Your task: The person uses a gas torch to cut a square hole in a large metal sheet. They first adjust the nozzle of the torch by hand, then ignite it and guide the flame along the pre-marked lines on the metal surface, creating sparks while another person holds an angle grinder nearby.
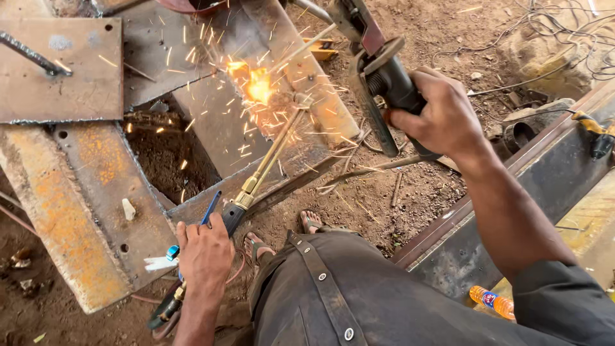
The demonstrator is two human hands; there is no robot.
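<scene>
Head view: left hand [205, 256] is clenched around a cutting torch [262, 170] sparking on the steel plate [224, 122]. Right hand [442, 115] grips a black clamp handle [391, 83] above the dirt; rusty plates [77, 192] and an orange bottle [492, 301] lie nearby.

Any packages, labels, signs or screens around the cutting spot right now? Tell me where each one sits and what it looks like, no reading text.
Plastic bottle: lying on its side at the lower right, beside the dark steel beam; orange drink, with a blue, red and white label band near its neck.
No signs, screens or other packages in view.
</scene>
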